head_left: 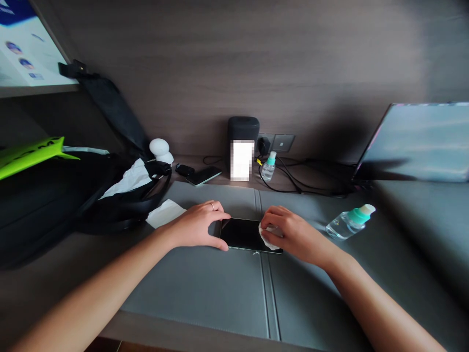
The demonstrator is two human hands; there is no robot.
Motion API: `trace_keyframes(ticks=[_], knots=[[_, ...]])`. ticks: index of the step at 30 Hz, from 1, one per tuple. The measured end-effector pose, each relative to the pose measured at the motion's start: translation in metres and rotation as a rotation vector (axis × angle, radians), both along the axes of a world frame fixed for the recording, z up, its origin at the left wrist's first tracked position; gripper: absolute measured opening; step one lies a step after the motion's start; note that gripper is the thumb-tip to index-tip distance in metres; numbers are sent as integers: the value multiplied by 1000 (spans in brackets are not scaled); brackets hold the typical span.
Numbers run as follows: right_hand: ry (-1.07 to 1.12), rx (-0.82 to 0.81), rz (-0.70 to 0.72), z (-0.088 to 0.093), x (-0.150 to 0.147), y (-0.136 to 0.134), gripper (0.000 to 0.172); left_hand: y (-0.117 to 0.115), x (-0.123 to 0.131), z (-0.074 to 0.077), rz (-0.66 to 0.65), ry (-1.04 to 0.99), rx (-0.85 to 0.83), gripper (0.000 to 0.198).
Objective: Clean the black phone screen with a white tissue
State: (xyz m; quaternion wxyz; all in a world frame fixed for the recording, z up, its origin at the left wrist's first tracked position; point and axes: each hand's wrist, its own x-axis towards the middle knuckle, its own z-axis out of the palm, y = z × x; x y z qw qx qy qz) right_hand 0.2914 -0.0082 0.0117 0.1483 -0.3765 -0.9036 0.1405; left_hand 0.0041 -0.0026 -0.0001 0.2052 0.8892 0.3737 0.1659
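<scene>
A dark-screened smartphone (240, 233) lies face up on the grey desk mat (198, 288). My left hand (200, 225) grips its left end, thumb on the near edge and fingers on the far edge. Pinched in my right hand (287, 230) is a crumpled white tissue (269, 239), pressed on the right part of the screen. Another white tissue (165, 213) rests on the mat, left of my left hand. To the right of my right hand, a clear spray bottle (346, 225) with a teal and white top stands on the mat.
A black backpack (47, 205) fills the left side. Along the wall are a white rounded object (160, 148), a second phone (203, 175), a black cylindrical device (243, 128), a smaller spray bottle (268, 168) and black cables (293, 181). At right stands a laptop (417, 142).
</scene>
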Motion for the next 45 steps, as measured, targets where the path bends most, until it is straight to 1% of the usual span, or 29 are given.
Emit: trace_keyframes(ticks=[10, 14, 18, 20, 30, 45], knots=[[35, 7, 16, -3, 1, 0, 13, -1, 1, 1, 16, 30, -12, 61], [32, -33, 42, 0, 2, -1, 16, -1, 1, 2, 8, 36, -7, 61], [-11, -129, 73, 6, 7, -2, 42, -1, 1, 2, 13, 51, -9, 60], [-26, -160, 76, 8, 10, -2, 47, -1, 1, 2, 9, 56, -11, 60], [-32, -210, 66, 9, 11, -2, 42, 0, 0, 1, -7, 50, -8, 60], [-4, -294, 72, 6, 14, 3, 43, 0, 1, -1, -3, 57, -9, 59]])
